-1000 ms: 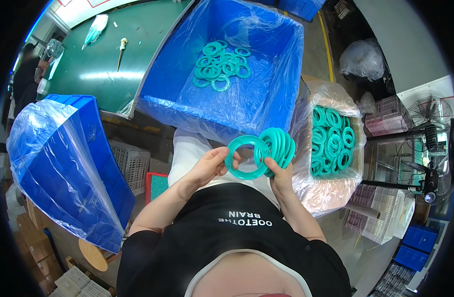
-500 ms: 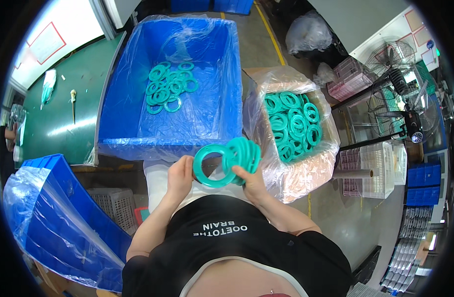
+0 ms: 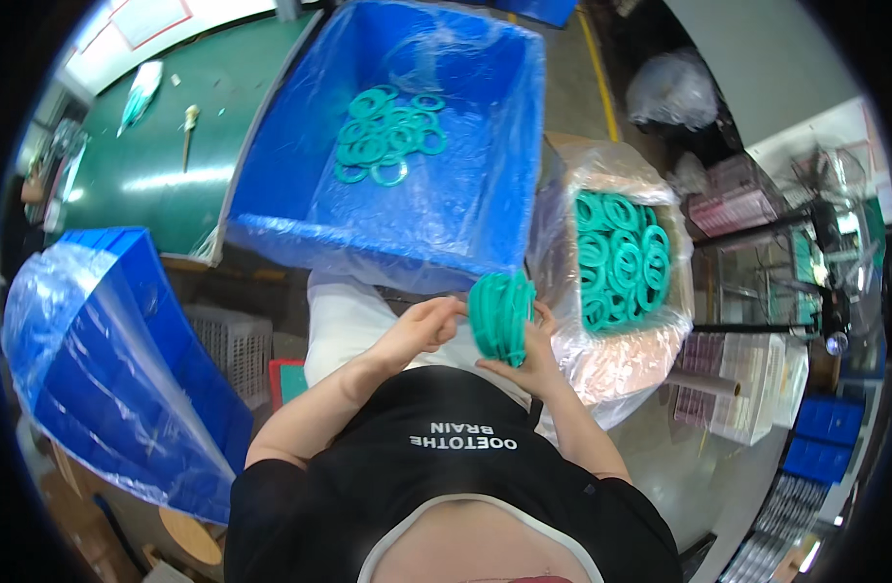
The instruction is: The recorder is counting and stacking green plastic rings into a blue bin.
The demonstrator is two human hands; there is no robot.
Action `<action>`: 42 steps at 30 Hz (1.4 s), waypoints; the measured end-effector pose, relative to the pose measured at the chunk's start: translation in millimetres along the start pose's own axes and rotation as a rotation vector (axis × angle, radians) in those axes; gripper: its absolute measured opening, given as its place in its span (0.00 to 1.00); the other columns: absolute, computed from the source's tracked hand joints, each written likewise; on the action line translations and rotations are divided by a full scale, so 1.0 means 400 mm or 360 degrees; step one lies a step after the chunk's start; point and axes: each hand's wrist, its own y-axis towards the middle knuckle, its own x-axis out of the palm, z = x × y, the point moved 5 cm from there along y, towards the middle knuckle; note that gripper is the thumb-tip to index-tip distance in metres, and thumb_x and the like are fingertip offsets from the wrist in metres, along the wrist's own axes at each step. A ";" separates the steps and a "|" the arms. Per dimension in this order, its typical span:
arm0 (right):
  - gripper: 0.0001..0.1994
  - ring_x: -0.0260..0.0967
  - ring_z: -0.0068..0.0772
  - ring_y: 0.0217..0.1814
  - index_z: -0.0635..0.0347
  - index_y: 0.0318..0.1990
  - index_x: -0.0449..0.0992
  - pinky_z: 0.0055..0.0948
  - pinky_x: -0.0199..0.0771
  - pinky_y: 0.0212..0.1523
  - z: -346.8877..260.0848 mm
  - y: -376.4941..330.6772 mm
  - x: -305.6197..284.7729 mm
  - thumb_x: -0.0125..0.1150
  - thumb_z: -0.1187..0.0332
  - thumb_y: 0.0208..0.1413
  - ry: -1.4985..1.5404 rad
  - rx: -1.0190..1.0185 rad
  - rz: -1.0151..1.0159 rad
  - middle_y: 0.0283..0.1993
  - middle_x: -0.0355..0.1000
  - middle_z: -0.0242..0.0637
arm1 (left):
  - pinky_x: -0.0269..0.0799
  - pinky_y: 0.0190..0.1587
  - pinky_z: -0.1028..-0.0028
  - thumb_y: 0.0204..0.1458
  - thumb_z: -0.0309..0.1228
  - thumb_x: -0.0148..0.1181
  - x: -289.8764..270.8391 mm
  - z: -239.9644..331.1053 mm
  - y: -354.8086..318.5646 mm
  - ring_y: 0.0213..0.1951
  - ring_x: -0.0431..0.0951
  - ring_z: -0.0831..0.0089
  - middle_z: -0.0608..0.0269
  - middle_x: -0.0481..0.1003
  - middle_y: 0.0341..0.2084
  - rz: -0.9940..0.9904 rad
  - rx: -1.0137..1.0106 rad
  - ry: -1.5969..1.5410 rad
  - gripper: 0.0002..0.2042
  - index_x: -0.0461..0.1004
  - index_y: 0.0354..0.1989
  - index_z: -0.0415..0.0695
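Observation:
My right hand (image 3: pixel 533 355) is closed around a stack of teal plastic rings (image 3: pixel 499 316), tilted so that their edges face me. Just left of the stack is my left hand (image 3: pixel 426 325), fingers curled and their tips at the rings' edge. Whether anything is pinched in them is hidden. Beyond my hands stands a big blue bin (image 3: pixel 378 238) lined with clear film, a loose pile of teal rings (image 3: pixel 392 136) on its bottom. On the right, a film-lined carton (image 3: pixel 621 364) holds many more teal rings (image 3: pixel 623 262).
A green-topped table (image 3: pixel 164 146) stands at the far left. Below it leans another film-covered blue bin (image 3: pixel 125 360), beside a grey crate (image 3: pixel 234 352). White crates (image 3: pixel 757 389) and a fan (image 3: pixel 825 175) are on the right.
The stack in my right hand has turned from showing its open rings to nearly edge-on. The ring spread out at its left now lies with the others. The view has shifted.

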 end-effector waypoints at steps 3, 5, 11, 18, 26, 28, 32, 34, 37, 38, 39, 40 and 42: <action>0.24 0.67 0.32 0.51 0.50 0.42 0.76 0.52 0.39 0.61 -0.022 0.021 0.058 0.74 0.55 0.34 0.0064 -0.0122 -0.0154 0.42 0.74 0.32 | 0.48 0.23 0.83 0.63 0.42 0.42 -0.014 -0.010 -0.015 0.22 0.54 0.88 0.78 0.58 0.19 0.0115 -0.0101 0.0281 0.15 0.70 0.41 0.42; 0.26 0.67 0.31 0.51 0.51 0.43 0.76 0.50 0.41 0.61 -0.029 0.041 0.062 0.74 0.54 0.34 0.0052 -0.0187 -0.0159 0.42 0.74 0.31 | 0.45 0.21 0.84 0.64 0.43 0.41 -0.026 -0.008 -0.031 0.21 0.51 0.88 0.79 0.57 0.19 0.0093 -0.0085 0.0100 0.15 0.68 0.41 0.44; 0.23 0.69 0.31 0.48 0.55 0.42 0.74 0.46 0.49 0.58 -0.063 0.051 0.061 0.74 0.59 0.37 0.0248 -0.0180 -0.0129 0.42 0.74 0.31 | 0.44 0.19 0.85 0.64 0.39 0.40 -0.051 -0.025 -0.056 0.18 0.50 0.89 0.77 0.57 0.18 -0.0049 -0.0006 -0.0427 0.13 0.67 0.42 0.43; 0.16 0.69 0.26 0.38 0.60 0.45 0.70 0.27 0.69 0.42 0.075 0.017 0.024 0.65 0.72 0.50 0.1519 0.0893 0.0790 0.37 0.72 0.34 | 0.45 0.20 0.83 0.62 0.32 0.43 -0.081 0.018 -0.072 0.19 0.52 0.87 0.77 0.57 0.17 0.0224 0.0337 -0.0273 0.09 0.70 0.35 0.44; 0.19 0.72 0.29 0.36 0.65 0.46 0.69 0.27 0.73 0.39 0.045 0.035 0.091 0.66 0.73 0.46 0.2095 0.1159 0.0355 0.36 0.73 0.37 | 0.47 0.22 0.86 0.62 0.36 0.45 -0.058 0.035 -0.076 0.20 0.54 0.90 0.78 0.63 0.21 -0.0042 0.0207 0.0138 0.11 0.70 0.40 0.43; 0.18 0.72 0.29 0.35 0.65 0.46 0.70 0.26 0.73 0.38 0.063 0.037 0.092 0.65 0.73 0.47 0.2136 0.1173 0.0452 0.37 0.73 0.37 | 0.48 0.22 0.86 0.62 0.37 0.46 -0.049 0.028 -0.084 0.20 0.54 0.90 0.77 0.63 0.21 -0.0106 0.0148 0.0147 0.12 0.70 0.43 0.42; 0.16 0.71 0.27 0.37 0.63 0.45 0.70 0.26 0.71 0.39 0.052 0.042 0.102 0.64 0.73 0.49 0.2144 0.1164 0.0703 0.37 0.73 0.35 | 0.57 0.27 0.84 0.60 0.34 0.50 -0.024 0.012 -0.078 0.22 0.60 0.87 0.74 0.66 0.24 -0.0184 0.0215 0.0060 0.13 0.68 0.50 0.42; 0.18 0.70 0.26 0.40 0.61 0.48 0.68 0.26 0.70 0.41 0.038 0.040 0.121 0.65 0.72 0.49 0.2149 0.1164 0.0800 0.39 0.72 0.34 | 0.61 0.29 0.83 0.59 0.32 0.51 -0.019 0.003 -0.084 0.23 0.64 0.85 0.72 0.67 0.25 -0.0158 0.0094 0.0009 0.14 0.67 0.51 0.41; 0.20 0.70 0.26 0.40 0.60 0.49 0.66 0.25 0.70 0.41 0.030 0.042 0.170 0.65 0.73 0.49 0.2228 0.1237 0.0807 0.40 0.71 0.34 | 0.66 0.34 0.79 0.59 0.32 0.51 -0.003 -0.009 -0.082 0.26 0.69 0.81 0.69 0.69 0.28 0.0003 0.0519 0.0127 0.13 0.67 0.50 0.41; 0.18 0.70 0.27 0.41 0.61 0.48 0.67 0.27 0.70 0.42 0.043 0.035 0.185 0.64 0.71 0.50 0.2235 0.1219 0.0834 0.41 0.70 0.34 | 0.68 0.34 0.78 0.59 0.32 0.51 -0.005 -0.025 -0.083 0.28 0.71 0.80 0.67 0.71 0.30 0.0034 0.0555 0.0111 0.13 0.68 0.49 0.41; 0.17 0.70 0.28 0.42 0.62 0.48 0.69 0.28 0.70 0.44 0.056 0.022 0.191 0.63 0.70 0.52 0.2207 0.1301 0.0777 0.42 0.70 0.34 | 0.69 0.34 0.76 0.59 0.33 0.52 -0.023 -0.033 -0.090 0.29 0.72 0.79 0.65 0.72 0.31 0.0112 0.0611 0.0110 0.12 0.69 0.48 0.41; 0.16 0.70 0.29 0.43 0.63 0.47 0.70 0.29 0.69 0.46 0.065 0.012 0.204 0.62 0.68 0.53 0.2194 0.1363 0.0691 0.43 0.70 0.34 | 0.69 0.34 0.76 0.58 0.34 0.52 -0.033 -0.037 -0.084 0.30 0.73 0.79 0.65 0.73 0.32 0.0208 0.0570 0.0162 0.12 0.70 0.46 0.41; 0.16 0.69 0.30 0.47 0.64 0.49 0.71 0.30 0.69 0.50 0.016 0.020 0.185 0.58 0.66 0.56 0.2173 0.1334 0.0505 0.47 0.71 0.36 | 0.70 0.35 0.74 0.57 0.37 0.54 -0.058 -0.050 -0.078 0.32 0.74 0.78 0.66 0.74 0.31 0.0409 0.0529 0.0171 0.11 0.73 0.42 0.42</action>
